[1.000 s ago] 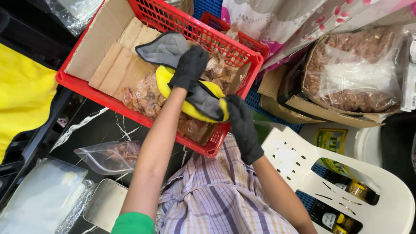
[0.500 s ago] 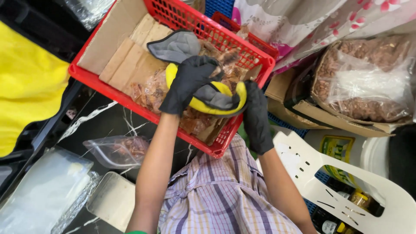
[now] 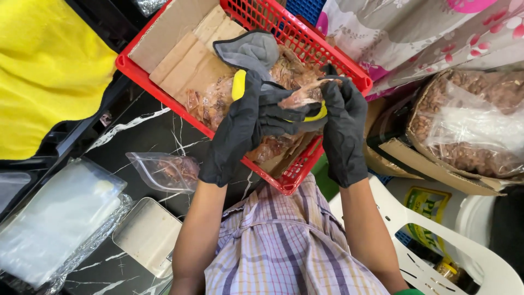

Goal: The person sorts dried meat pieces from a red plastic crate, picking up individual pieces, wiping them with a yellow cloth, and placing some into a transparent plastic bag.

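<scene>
Above the red basket (image 3: 164, 95), both black-gloved hands meet. Its floor is lined with brown cardboard (image 3: 185, 52). The left hand (image 3: 234, 128) is curled around a yellow-and-grey glove (image 3: 262, 82), while the right hand (image 3: 344, 125) pinches a small clear packet of brown pieces (image 3: 305, 95) between closed fingertips. Left of the basket, a half-filled clear zip bag (image 3: 164, 172) lies on dark marble. Right of the basket, a big clear sack of brown pieces (image 3: 469, 123) fills a cardboard box.

Small food-packing workspace: red crate (image 3: 164, 93) of bagged snacks, stacked clear pouches (image 3: 54, 218), bulk sack (image 3: 469, 125), plastic chair (image 3: 436, 246).
</scene>
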